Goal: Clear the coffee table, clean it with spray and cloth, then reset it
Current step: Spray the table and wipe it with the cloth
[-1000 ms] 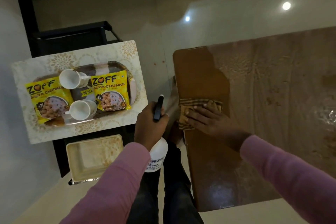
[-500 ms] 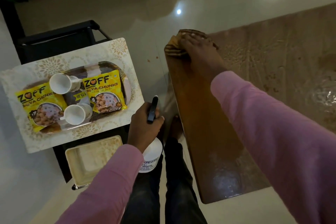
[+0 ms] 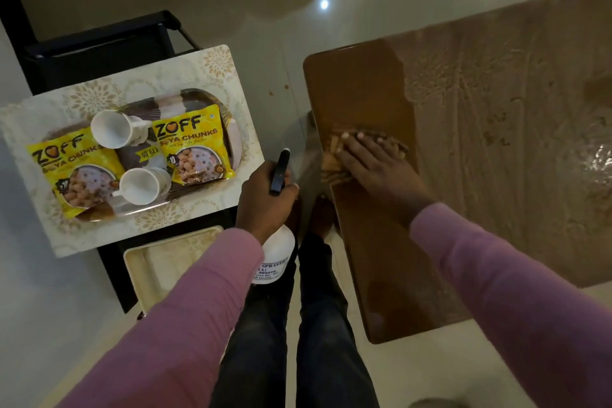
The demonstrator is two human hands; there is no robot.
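Note:
The brown coffee table fills the right side; its left strip looks wiped and dark, the rest is streaked with foamy spray. My right hand presses a brown checked cloth flat on the table's left strip. My left hand grips a white spray bottle with a black trigger, held beside the table over my legs. The cleared things lie on a tray to the left: two white cups and two yellow soya chunk packets.
The tray sits on a patterned white board over a black stand. A cream rectangular tray lies lower on the stand. My legs stand between stand and table. Glossy floor shows ceiling light reflections.
My right hand has pulled the cloth back from the table's far left corner toward me along the left strip. The left hand still holds the bottle in place.

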